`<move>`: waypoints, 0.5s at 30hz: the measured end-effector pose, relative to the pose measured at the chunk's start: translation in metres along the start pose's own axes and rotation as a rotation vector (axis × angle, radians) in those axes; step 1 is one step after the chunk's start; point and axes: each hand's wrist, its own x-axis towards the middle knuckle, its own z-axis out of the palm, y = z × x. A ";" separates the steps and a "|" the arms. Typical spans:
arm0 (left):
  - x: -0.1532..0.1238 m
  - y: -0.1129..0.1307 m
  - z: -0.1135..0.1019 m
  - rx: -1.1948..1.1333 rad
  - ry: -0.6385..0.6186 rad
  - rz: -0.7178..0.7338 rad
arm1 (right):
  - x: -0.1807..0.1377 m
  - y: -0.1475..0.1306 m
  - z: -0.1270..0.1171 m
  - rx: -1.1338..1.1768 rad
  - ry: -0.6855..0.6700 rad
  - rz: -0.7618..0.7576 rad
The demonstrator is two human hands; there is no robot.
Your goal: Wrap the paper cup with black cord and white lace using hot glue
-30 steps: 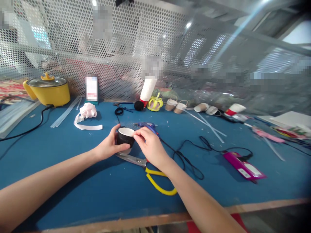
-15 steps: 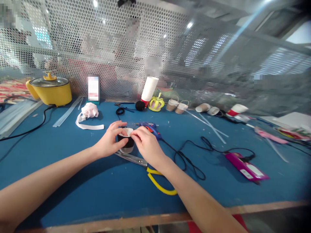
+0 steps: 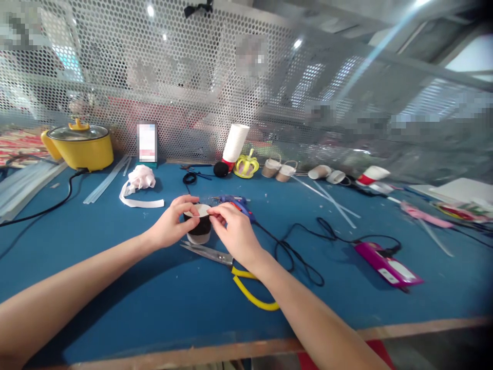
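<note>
A small paper cup point(image 3: 199, 235), white with a black band around its upper part, stands upright on the blue table. My left hand point(image 3: 173, 221) is closed around its left side, with fingertips over the rim. With thumb and forefinger, my right hand point(image 3: 233, 226) pinches the rim's right edge. Scissors point(image 3: 211, 253) with yellow handles lie just in front of the cup, partly under my right forearm. Behind my right hand rests a blue glue gun point(image 3: 234, 200), partly hidden by it.
A yellow electric pot point(image 3: 84, 149) stands at the back left, near crumpled white ribbon point(image 3: 142, 177). Stacked cups point(image 3: 235, 144) and small baskets point(image 3: 285, 173) line the perforated screen. A purple power strip point(image 3: 387, 264) lies at right, its black cable point(image 3: 296, 254) looping across the table.
Both hands stay at the cup's rim with almost the same grip. My right fingers have shifted slightly at the rim, and the view has moved a little.
</note>
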 end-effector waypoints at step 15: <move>-0.002 0.006 -0.001 -0.033 -0.005 0.041 | 0.071 0.018 -0.006 -0.071 -0.112 0.148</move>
